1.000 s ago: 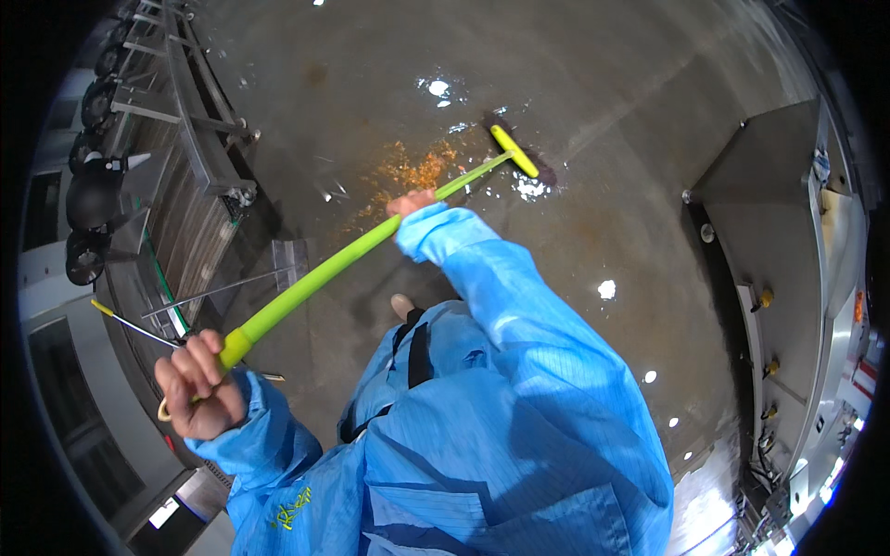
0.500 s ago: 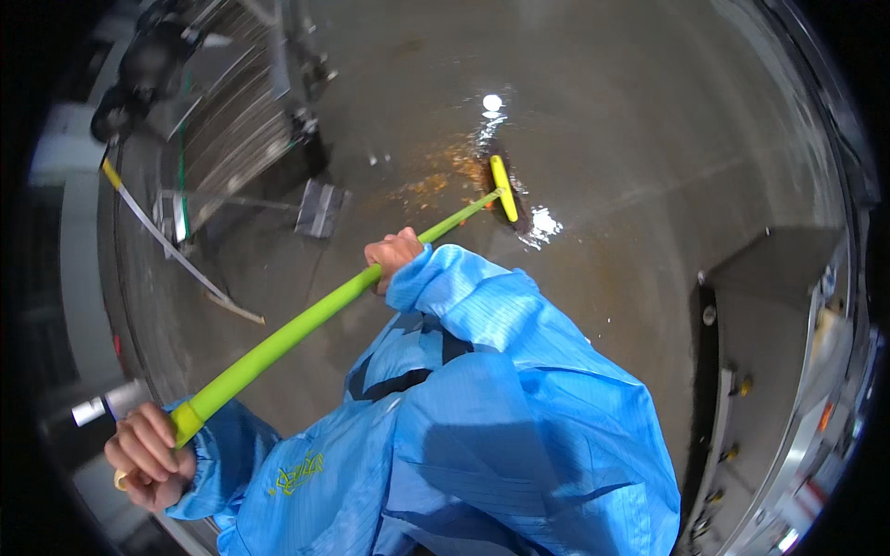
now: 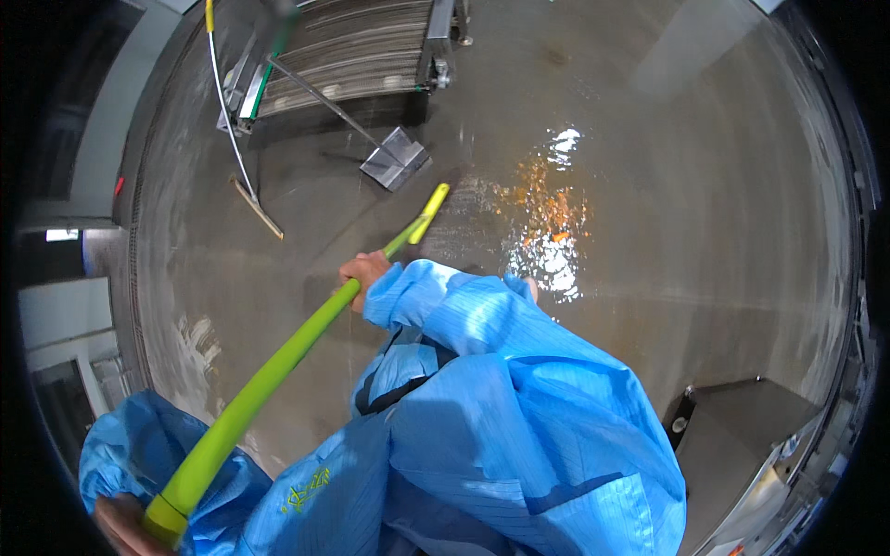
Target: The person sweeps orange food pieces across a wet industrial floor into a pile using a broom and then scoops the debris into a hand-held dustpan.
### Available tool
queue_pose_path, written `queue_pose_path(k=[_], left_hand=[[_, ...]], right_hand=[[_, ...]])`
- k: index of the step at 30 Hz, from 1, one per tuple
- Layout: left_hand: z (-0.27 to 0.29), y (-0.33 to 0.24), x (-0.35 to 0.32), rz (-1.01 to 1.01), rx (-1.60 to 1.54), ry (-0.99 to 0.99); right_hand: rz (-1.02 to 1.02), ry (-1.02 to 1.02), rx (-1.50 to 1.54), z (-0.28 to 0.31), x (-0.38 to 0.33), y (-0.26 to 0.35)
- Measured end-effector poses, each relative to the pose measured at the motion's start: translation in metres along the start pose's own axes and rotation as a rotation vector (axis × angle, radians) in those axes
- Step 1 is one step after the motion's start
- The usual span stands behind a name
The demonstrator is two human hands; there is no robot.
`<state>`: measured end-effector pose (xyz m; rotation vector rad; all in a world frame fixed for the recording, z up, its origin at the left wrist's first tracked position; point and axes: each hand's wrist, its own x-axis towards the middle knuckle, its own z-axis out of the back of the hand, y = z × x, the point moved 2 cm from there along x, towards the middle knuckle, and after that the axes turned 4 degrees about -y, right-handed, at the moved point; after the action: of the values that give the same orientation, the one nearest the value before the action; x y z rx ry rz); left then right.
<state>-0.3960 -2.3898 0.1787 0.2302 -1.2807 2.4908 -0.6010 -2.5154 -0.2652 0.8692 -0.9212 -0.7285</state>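
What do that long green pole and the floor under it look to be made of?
The long lime-green pole looks like smooth plastic or coated metal, with an even matt colour; which one is unclear. The grey-brown floor seems to be sealed concrete or resin: seamless, wet and mirroring the lights.

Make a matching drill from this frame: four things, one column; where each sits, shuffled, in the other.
Things:
1. long lime-green broom handle
2. flat metal shovel blade
3. orange patch on the wet floor
4. right hand

Places:
A. on the floor near the metal rack
B. gripping the green handle midway
C. running from lower left up to the centre
D. among bright glare, right of the yellow broom head

Pairs: 1-C, 2-A, 3-D, 4-B
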Motion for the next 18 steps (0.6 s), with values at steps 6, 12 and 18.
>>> queue_pose_path(k=[6,12,18], left_hand=[[0.055,0.204,0.150,0.334,0.034,-0.796],[0.100,0.278,0.200,0.260,-0.066,-0.865],[0.157,0.285,0.190,-0.071,-0.287,-0.582]], right_hand=[[-0.063,-0.082,0.031,-0.008,0.043,-0.095],[-0.222,0.210,0.009,0.066,0.036,-0.141],[-0.214,0.137,0.046,0.159,0.022,-0.135]])
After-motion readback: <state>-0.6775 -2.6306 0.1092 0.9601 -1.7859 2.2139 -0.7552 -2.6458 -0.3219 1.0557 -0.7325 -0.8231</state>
